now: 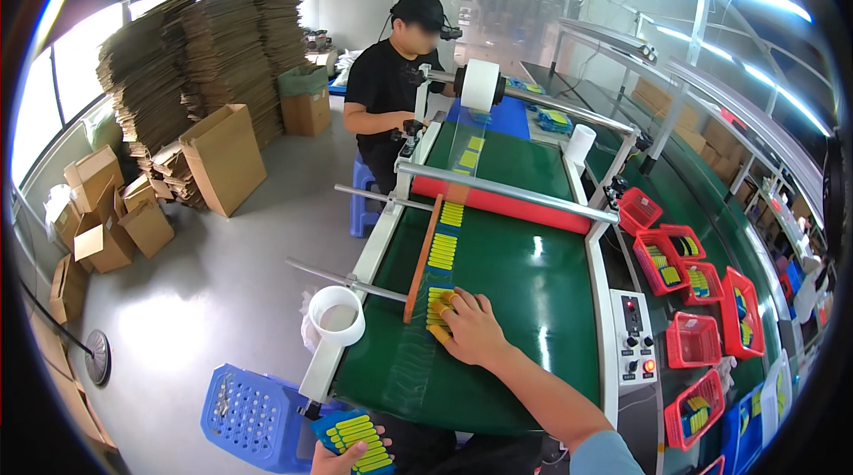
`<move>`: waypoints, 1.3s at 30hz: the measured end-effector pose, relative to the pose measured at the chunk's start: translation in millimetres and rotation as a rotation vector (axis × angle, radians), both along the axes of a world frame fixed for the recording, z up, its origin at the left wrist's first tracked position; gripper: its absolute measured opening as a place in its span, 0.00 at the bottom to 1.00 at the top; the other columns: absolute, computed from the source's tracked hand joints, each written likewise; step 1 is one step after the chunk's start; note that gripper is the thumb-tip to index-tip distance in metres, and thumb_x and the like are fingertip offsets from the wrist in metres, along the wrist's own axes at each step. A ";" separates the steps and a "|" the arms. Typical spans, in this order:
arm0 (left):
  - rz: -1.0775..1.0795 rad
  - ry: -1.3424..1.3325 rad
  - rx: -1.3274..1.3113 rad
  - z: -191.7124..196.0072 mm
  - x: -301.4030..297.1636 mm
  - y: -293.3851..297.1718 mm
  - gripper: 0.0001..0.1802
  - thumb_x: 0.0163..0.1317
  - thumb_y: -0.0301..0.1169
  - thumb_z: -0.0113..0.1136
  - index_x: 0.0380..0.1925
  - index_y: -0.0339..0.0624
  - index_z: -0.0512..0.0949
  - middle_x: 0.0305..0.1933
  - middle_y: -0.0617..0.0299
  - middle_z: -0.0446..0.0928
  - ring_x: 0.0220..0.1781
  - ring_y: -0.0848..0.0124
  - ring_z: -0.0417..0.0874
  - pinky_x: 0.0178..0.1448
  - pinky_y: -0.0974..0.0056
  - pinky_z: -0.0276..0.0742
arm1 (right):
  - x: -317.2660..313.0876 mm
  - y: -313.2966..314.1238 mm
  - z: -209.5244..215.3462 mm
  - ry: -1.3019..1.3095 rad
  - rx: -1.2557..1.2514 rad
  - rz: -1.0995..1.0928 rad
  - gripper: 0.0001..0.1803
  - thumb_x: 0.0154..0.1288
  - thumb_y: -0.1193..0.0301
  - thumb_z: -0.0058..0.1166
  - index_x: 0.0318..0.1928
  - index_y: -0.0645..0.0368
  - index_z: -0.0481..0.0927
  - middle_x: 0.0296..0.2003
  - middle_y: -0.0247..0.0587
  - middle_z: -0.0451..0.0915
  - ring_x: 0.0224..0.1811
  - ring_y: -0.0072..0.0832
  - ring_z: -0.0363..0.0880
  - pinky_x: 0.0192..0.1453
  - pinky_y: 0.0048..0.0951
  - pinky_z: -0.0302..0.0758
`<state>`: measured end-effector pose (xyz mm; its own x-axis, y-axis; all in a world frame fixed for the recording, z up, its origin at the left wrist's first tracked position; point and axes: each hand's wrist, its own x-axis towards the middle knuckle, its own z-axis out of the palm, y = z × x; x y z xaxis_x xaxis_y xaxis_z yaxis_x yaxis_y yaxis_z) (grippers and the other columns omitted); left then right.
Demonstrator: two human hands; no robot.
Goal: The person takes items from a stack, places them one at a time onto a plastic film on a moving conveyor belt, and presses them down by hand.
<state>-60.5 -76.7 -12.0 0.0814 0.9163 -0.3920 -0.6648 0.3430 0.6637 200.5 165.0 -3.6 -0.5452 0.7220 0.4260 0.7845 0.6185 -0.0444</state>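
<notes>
My left hand [336, 459], at the lower edge, is closed round a blue pack of yellow sticks [353, 436], thumb across its face. My right hand [473, 329] is on the green conveyor belt [524, 297], with yellow coverings on some fingertips. Its thumb and fingers span another blue-and-yellow pack [434, 299], partly hidden under them. Farther up the belt, more such packs [442, 253] lie in a line beside an orange-brown guide bar [423, 262]. Clear film [413, 368] runs along the belt beneath the line.
A metal bar [506, 192] and red roller [524, 208] cross the belt. Beyond, a person [395, 84] sits by a white film roll [481, 86]. Red baskets [693, 339] and a control box [633, 337] stand right; a blue stool [253, 417] and white tape ring [338, 315] left.
</notes>
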 end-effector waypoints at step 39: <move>-0.035 -0.133 0.015 13.6 7.2 10.5 0.25 0.74 0.32 0.57 0.67 0.36 0.68 0.68 0.49 0.75 0.63 0.53 0.82 0.55 0.45 0.86 | -14.1 -33.8 35.5 0.668 -0.634 -0.158 0.26 0.63 0.72 0.67 0.60 0.62 0.75 0.39 0.44 0.85 0.37 0.35 0.86 0.41 0.33 0.82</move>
